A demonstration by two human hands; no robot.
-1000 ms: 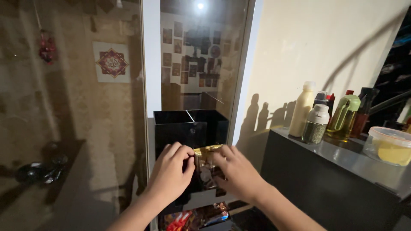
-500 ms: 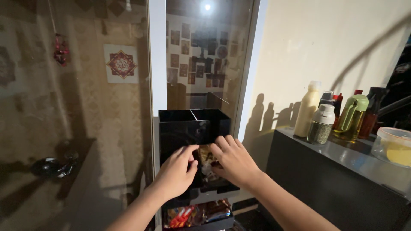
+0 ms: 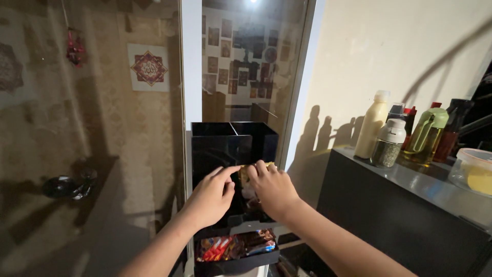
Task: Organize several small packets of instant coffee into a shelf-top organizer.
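Organizer (image 3: 215,146): glossy black. Packet (image 3: 246,172) at the fingertips: gold. Wrappers (image 3: 233,246) in the lower tray: red, orange and brown. Counter (image 3: 410,215): dark grey. Tall bottle (image 3: 372,124): cream. Jar (image 3: 387,143): white cap, green-grey contents. Oil bottle (image 3: 423,134): pale green top. Wall plaque (image 3: 148,67): white with a maroon star pattern.

Both hands cover most of the gold packet (image 3: 245,173), so its shape below the grip cannot be told. The clear tub (image 3: 474,172), far right of the grip, is cut by the edge. Wrappers in the lower tray (image 3: 237,266) blur together.
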